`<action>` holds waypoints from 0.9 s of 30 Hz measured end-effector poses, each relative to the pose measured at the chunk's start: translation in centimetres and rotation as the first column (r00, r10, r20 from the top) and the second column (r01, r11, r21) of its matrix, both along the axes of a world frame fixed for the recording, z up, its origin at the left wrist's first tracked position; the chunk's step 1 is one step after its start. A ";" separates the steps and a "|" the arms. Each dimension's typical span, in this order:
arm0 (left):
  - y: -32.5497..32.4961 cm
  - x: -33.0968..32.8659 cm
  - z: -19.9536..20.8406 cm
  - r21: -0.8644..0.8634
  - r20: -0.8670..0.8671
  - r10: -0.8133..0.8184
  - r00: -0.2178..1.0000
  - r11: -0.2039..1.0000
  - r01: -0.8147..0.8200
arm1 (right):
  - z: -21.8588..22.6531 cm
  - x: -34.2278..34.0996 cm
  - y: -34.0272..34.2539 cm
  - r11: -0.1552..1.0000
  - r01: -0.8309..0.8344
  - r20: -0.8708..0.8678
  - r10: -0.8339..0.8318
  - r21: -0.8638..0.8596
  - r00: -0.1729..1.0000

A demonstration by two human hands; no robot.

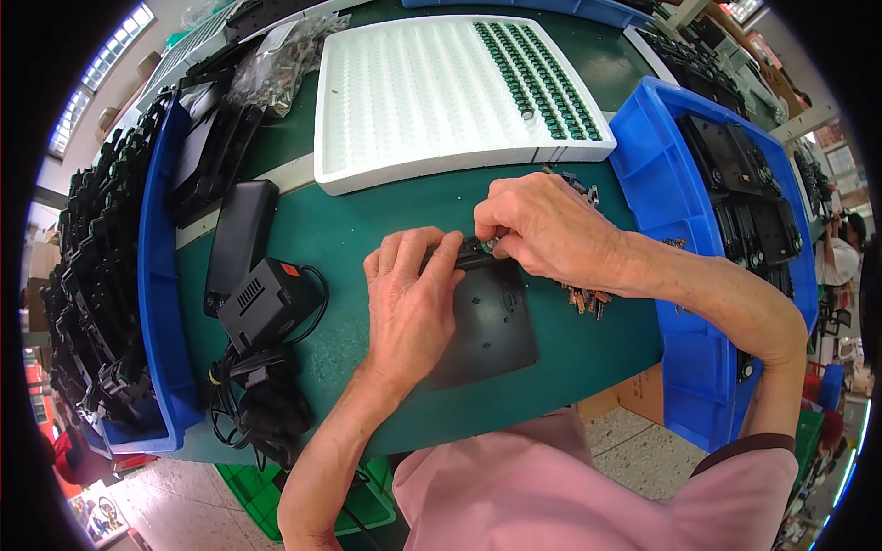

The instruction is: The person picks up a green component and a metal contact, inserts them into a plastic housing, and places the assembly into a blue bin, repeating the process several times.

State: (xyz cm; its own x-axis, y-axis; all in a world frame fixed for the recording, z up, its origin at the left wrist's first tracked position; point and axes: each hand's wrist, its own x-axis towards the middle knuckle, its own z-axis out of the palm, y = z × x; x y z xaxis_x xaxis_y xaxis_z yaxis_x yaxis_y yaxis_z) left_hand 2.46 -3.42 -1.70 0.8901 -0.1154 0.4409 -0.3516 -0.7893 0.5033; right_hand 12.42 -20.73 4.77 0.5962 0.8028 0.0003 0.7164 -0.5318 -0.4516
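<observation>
A flat black plastic housing (487, 321) lies on the green mat, with a thicker strip along its far edge. The fingers of my left hand (409, 285) curl over that strip at its left end and hold it. At the strip's right end, my right hand (547, 225) pinches a small silvery-green part (491, 245) against it; my fingers partly cover the part, so its exact kind does not show. Partly under my right wrist, loose small metal parts (588, 299) lie in a heap on the mat.
A white foam tray (404, 101) holding rows of small green parts stands beyond my hands. Blue bins (657, 156) (161, 303) with black units flank me. Black adapters (271, 303) with cables lie left, near a bag of small parts (285, 69).
</observation>
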 end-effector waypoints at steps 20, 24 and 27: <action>0.0 0.0 0.0 0.011 0.031 -0.006 0.999 1.000 0.005 | 3.0 0.2 -0.6 0.982 0.085 0.089 -0.101 0.167 0.991; -0.3 0.1 0.4 -0.007 -0.015 -0.027 1.000 1.000 0.026 | 3.1 -1.2 -3.2 0.996 0.011 0.070 -0.005 -0.085 0.998; 0.1 0.0 0.4 -0.008 0.041 -0.008 0.999 1.000 0.008 | 3.3 -2.4 -5.2 0.966 -0.229 -0.042 0.226 -0.118 0.973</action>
State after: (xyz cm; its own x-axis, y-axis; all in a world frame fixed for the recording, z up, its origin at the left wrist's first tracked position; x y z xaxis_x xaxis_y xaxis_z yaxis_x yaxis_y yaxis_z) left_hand 2.45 -3.29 -1.27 0.8701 -0.1188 0.4783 -0.3786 -0.7824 0.4945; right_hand 10.06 -25.94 8.09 0.3963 0.9103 -0.1198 0.8126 -0.4085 -0.4157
